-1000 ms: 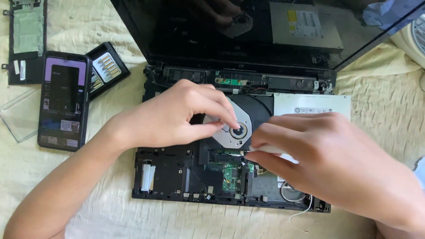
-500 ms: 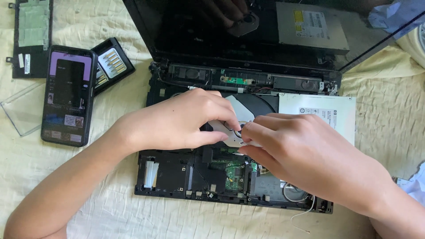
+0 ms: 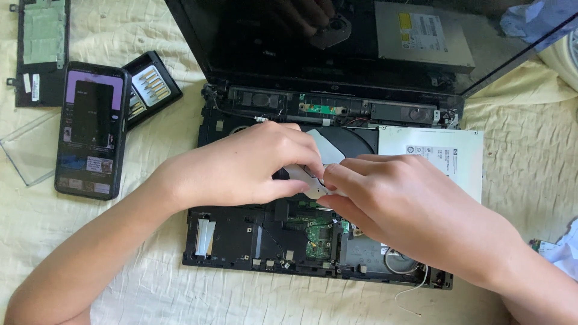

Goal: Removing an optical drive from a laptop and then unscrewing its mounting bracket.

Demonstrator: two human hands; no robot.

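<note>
Left hand [image 3: 241, 171] and right hand [image 3: 403, 210] grips pinching silver disc part [image 3: 310, 180] mid-laptop base [image 3: 229, 235], phone [image 3: 90, 129] clear left

Bright daylight, soft shadows, glare on laptop screen [image 3: 271, 42] (sharp focus).

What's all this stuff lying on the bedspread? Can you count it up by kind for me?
Opened laptops: 1
Optical drives: 1
Phones: 1
Screwdriver bit cases: 1
Removed dark panels: 1
Clear plastic lids: 1
Total: 6
</note>
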